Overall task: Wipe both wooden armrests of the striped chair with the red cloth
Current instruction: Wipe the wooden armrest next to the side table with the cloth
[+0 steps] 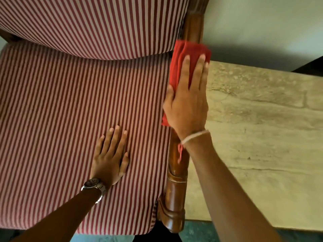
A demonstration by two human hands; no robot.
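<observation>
My right hand (187, 100) lies flat on the red cloth (185, 51), fingers straight and together, pressing it onto the wooden armrest (178, 172); nothing is gripped. The cloth sits at the armrest's far part, near the backrest. My left hand (110, 159) rests open, fingers spread, on the striped seat (70, 110) just beside the armrest.

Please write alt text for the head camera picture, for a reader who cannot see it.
A right hand presses a red cloth flat onto the wooden armrest of a striped chair. The left hand, wearing a wristwatch, rests open on the seat cushion.
</observation>
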